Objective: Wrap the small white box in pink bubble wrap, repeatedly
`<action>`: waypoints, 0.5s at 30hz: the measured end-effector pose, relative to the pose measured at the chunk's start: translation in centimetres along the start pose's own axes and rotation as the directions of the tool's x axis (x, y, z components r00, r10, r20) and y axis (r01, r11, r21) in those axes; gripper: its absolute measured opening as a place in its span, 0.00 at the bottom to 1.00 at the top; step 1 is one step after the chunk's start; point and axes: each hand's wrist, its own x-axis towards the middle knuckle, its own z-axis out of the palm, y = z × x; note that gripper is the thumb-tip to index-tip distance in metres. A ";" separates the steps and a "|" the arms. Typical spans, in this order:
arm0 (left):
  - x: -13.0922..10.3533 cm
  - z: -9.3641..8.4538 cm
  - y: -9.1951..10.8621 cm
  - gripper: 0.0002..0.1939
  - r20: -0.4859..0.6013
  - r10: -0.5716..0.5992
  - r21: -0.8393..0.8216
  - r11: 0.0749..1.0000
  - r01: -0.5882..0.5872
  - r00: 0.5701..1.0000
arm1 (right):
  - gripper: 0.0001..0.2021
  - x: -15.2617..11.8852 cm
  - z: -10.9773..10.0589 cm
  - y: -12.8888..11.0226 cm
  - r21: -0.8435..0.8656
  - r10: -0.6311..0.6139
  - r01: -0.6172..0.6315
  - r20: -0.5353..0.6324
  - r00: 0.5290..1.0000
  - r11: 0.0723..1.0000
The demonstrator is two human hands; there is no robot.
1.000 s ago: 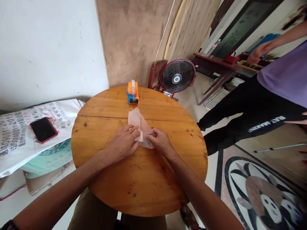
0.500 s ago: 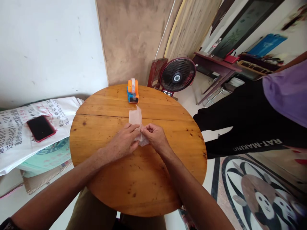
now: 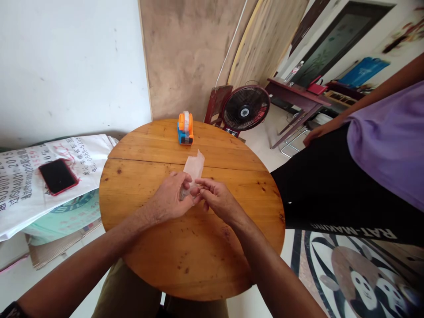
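A thin, whitish translucent sheet (image 3: 194, 166) rises from between my hands above the round wooden table (image 3: 185, 260), its lower part crumpled and partly covered by my fingers. My left hand (image 3: 174, 194) is curled round the lower left of the sheet, thumb and fingers closed on it. My right hand (image 3: 217, 196) meets the left fingertips, its thumb and index finger pinched at the sheet's lower right; what lies between them is too small to make out. Beyond the sheet stands an orange and blue tape dispenser (image 3: 185, 128) with a roll of clear tape.
A phone (image 3: 58, 176) lies on a white printed sack (image 3: 20, 172) at the left. Behind the table stands a dark red fan (image 3: 245, 111). A person in a purple top (image 3: 387, 137) stands at the right, near a dark red desk (image 3: 298, 92).
The sheet has tilted and shifted slightly right, and my fingers have drawn together over its lower part. The person at the right has moved, and their arm and hand now show.
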 end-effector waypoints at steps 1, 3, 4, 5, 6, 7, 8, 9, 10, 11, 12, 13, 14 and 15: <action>0.1 0.1 0.1 0.12 -0.016 -0.059 -0.011 0.998 0.058 0.998 | 0.18 0.1 -0.1 0.0 -0.042 -0.014 0.015 0.015 1.000 0.999; 0.4 0.6 0.1 0.11 -0.034 -0.122 0.012 0.992 0.123 0.992 | 0.20 0.5 -0.3 0.1 -0.127 -0.044 0.051 0.056 0.997 0.991; 0.6 0.9 0.0 0.09 -0.038 -0.128 0.035 0.991 0.130 0.991 | 0.21 0.6 -0.5 0.1 -0.162 -0.054 0.067 0.080 0.995 0.985; 0.7 1.2 -0.2 0.07 -0.037 -0.118 0.055 0.991 0.120 0.992 | 0.22 0.7 -0.6 0.0 -0.190 -0.059 0.077 0.099 0.993 0.979; 0.7 1.4 -0.4 0.06 -0.032 -0.102 0.069 0.992 0.104 0.994 | 0.23 0.8 -0.7 -0.1 -0.213 -0.061 0.083 0.106 0.992 0.973; 0.7 1.7 -0.6 0.06 -0.022 -0.090 0.075 0.993 0.092 0.996 | 0.24 0.7 -0.8 -0.2 -0.238 -0.065 0.087 0.101 0.993 0.967; 0.7 1.8 -0.8 0.05 -0.017 -0.080 0.076 0.994 0.081 0.997 | 0.25 0.7 -0.8 -0.4 -0.266 -0.073 0.092 0.081 0.994 0.960; 0.7 2.0 -1.0 0.04 -0.011 -0.067 0.075 0.995 0.068 0.998 | 0.25 0.7 -0.9 -0.6 -0.293 -0.084 0.095 0.048 0.995 0.951; 0.6 2.1 -1.2 0.03 -0.011 -0.053 0.077 0.996 0.054 0.999 | 0.24 0.8 -1.2 -0.8 -0.316 -0.092 0.092 0.014 0.996 0.944; 0.6 2.2 -1.3 0.03 -0.018 -0.039 0.077 0.996 0.041 0.999 | 0.23 0.9 -1.6 -1.1 -0.336 -0.097 0.086 -0.016 0.995 0.938; 0.5 2.2 -1.4 0.04 -0.023 -0.032 0.075 0.997 0.034 0.999 | 0.22 1.1 -2.4 -1.3 -0.359 -0.106 0.083 -0.044 0.993 0.930; 0.5 2.2 -1.4 0.06 -0.032 -0.029 0.071 0.997 0.031 0.999 | 0.20 1.4 -3.5 -1.6 -0.386 -0.119 0.083 -0.070 0.990 0.919; 0.4 2.2 -1.4 0.07 -0.041 -0.031 0.064 0.997 0.034 0.999 | 0.18 1.8 -5.1 -1.8 -0.430 -0.147 0.091 -0.099 0.984 0.898; 0.4 2.3 -1.3 0.08 -0.050 -0.038 0.055 0.998 0.040 0.998 | 0.14 2.2 -7.1 -2.0 -0.524 -0.225 0.113 -0.156 0.962 0.844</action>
